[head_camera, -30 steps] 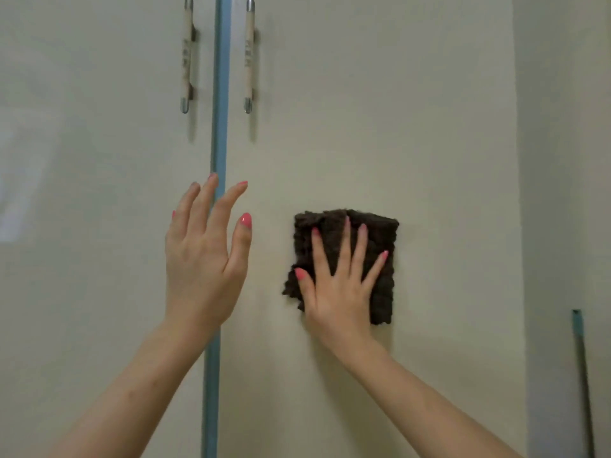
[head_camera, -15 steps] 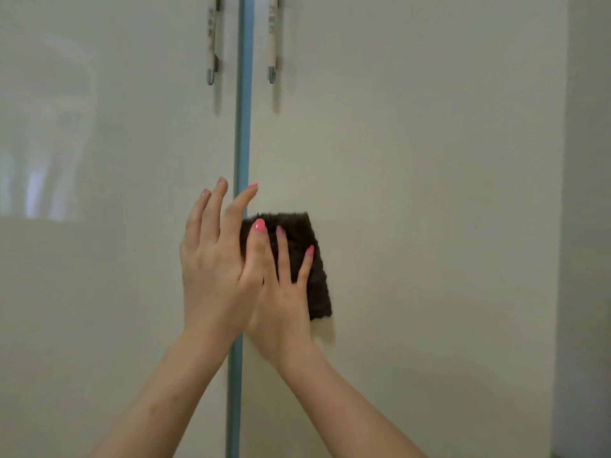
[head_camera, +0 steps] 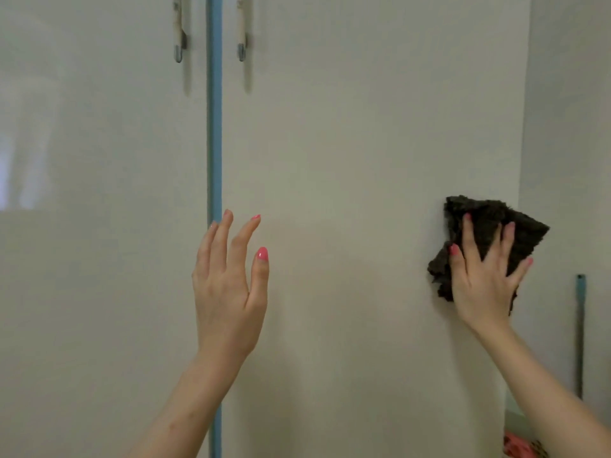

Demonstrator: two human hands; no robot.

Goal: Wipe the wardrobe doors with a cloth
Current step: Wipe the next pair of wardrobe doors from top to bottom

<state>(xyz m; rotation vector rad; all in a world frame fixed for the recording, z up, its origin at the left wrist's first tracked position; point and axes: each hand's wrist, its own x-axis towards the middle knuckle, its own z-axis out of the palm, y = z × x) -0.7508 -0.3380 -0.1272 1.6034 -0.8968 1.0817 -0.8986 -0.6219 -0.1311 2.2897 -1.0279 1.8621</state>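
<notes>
Two glossy cream wardrobe doors fill the view, the left door and the right door, split by a blue vertical strip. A dark brown cloth lies against the right door's right edge. My right hand presses it flat with spread, straight fingers. My left hand is raised in front of the right door near the blue strip, fingers straight and slightly apart, holding nothing; whether it touches the door is unclear.
Two metal handles hang either side of the blue strip at the top. Right of the wardrobe is a pale wall with a thin teal-tipped pole leaning there. Something red lies at the bottom right.
My right hand has swept the cloth from beside the blue strip across to the right door's right edge. My left hand has stayed near the strip.
</notes>
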